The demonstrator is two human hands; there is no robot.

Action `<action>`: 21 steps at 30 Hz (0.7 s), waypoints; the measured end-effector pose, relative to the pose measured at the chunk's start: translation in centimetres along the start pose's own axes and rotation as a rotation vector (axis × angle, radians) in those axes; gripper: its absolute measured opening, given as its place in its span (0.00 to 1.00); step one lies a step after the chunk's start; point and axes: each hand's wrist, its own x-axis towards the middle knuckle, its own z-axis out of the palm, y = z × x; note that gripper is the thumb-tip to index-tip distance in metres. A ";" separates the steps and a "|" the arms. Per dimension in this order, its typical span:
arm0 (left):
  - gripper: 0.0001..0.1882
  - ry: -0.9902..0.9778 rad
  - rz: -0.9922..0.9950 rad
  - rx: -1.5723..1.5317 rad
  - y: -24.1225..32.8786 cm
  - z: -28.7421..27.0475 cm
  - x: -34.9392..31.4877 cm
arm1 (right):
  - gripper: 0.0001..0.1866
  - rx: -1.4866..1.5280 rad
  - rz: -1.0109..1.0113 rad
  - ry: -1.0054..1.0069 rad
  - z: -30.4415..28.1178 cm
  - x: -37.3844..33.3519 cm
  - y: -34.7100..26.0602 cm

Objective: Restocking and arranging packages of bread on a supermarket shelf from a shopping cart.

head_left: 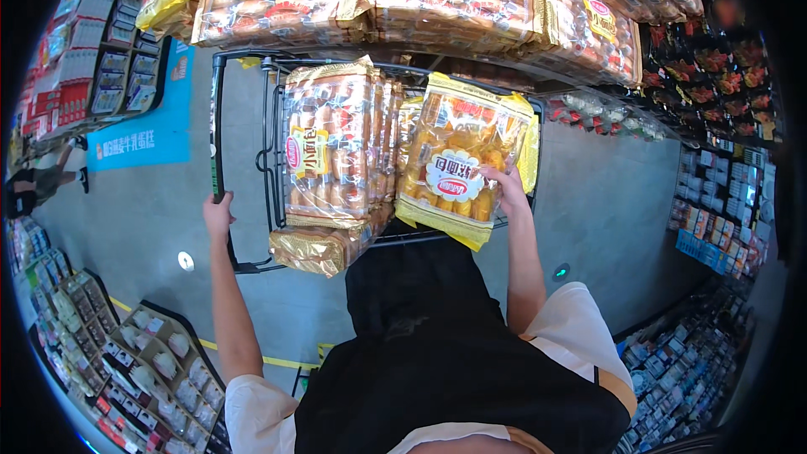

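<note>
My left hand (218,215) is closed around the near end of the black handle (215,130) of a shopping cart (265,155). My right hand (509,191) grips the right side of a yellow bread package (437,126), its thumb over the clear front; the other fingers are mostly hidden behind. This package is tilted over the right part of the cart, with more yellow packaging (530,147) partly covered behind it. To its left, several gold-edged packages of small bread rolls (326,151) stand packed together in the cart. Another gold package (313,250) lies at the cart's near side.
A display piled with gold bread packages (454,0) borders the cart's far side. Stocked shelves (727,193) stand at the right, with more shelves (160,353) at lower left. A blue floor sign (139,139) and another person's leg (69,170) show at the left.
</note>
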 end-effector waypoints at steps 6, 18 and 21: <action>0.13 0.026 0.066 0.011 1.7 -0.1 -0.9 | 0.34 0.093 -0.028 -0.116 1.8 -0.8 -1.8; 0.26 0.327 0.501 0.195 3.8 0.1 -2.9 | 0.25 0.092 -0.056 -0.334 13.8 2.7 -6.3; 0.32 -0.010 0.363 -0.482 10.0 1.8 -6.1 | 0.33 0.076 -0.053 -0.420 18.0 2.5 -8.8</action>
